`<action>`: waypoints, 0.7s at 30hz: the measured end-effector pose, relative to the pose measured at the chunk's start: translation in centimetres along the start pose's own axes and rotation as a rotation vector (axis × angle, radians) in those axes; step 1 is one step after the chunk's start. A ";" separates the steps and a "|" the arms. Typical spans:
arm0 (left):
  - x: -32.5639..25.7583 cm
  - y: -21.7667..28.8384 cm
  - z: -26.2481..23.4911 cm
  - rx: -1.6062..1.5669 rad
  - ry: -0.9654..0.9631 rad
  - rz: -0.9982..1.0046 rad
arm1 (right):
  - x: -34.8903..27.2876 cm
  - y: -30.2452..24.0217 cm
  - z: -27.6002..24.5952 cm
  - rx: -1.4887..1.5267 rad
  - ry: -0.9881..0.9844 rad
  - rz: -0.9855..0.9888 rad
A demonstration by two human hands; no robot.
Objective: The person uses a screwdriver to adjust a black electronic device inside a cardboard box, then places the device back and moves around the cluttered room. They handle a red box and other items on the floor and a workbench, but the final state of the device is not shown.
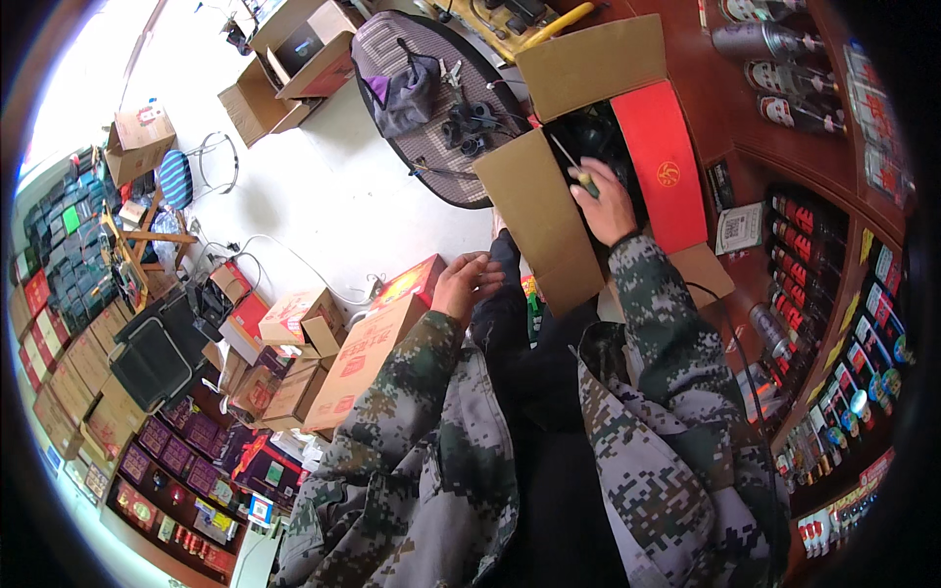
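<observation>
My right hand [610,206] grips a screwdriver [588,183] with a yellow-green handle, its thin shaft pointing up and left. The hand is over an open cardboard box [544,220] with brown flaps and one red flap [663,167]. Dark objects [593,127] lie inside the box, too shadowed to name. My left hand [468,285] hovers left of the box above my leg, fingers loosely bent and apart, holding nothing. Beyond it, a mesh-covered chair seat [441,181] carries a grey and purple cloth bag [407,96] and several black parts [469,127].
Cardboard cartons [365,358] are stacked to the left, near a white cable [294,253] on the pale floor [274,186]. A wooden shelf with bottles [774,78] stands at the right. Another open box [294,69] lies at the far side; a folded black chair [155,358] is at left.
</observation>
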State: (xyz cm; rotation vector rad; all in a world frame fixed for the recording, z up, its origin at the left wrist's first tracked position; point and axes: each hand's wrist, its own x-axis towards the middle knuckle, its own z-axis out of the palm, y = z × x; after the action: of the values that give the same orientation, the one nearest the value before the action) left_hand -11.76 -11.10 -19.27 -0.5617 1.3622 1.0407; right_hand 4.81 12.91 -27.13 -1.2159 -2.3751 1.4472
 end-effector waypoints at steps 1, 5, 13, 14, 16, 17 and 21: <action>-0.2 -0.1 0.0 -0.003 0.011 -0.009 | 1.9 -0.6 0.7 -0.016 0.002 -0.042; -0.7 0.1 -0.8 -0.040 0.001 0.024 | 8.2 -1.9 3.9 -0.102 0.052 -0.028; 0.1 -0.5 -0.7 -0.091 -0.019 0.023 | 8.3 -5.3 5.4 -0.504 -0.121 -0.080; 0.1 -0.6 -0.6 -0.082 -0.016 0.037 | 8.6 -5.5 5.9 -0.576 -0.146 -0.051; -0.2 -0.9 -0.6 -0.102 -0.028 0.049 | 9.1 -5.3 6.9 -0.634 -0.131 -0.018; -0.3 -1.0 -0.7 -0.112 -0.035 0.056 | 9.3 -5.1 7.2 -0.660 -0.125 -0.009; -0.2 -1.2 -1.1 -0.134 -0.036 0.044 | 10.1 -4.3 6.5 -0.573 -0.186 -0.012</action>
State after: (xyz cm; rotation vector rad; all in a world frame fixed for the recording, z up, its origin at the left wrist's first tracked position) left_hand -11.27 -12.66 -19.52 -0.6109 1.2852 1.1788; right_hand -7.51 14.20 -30.28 -1.1973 -3.0486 0.9281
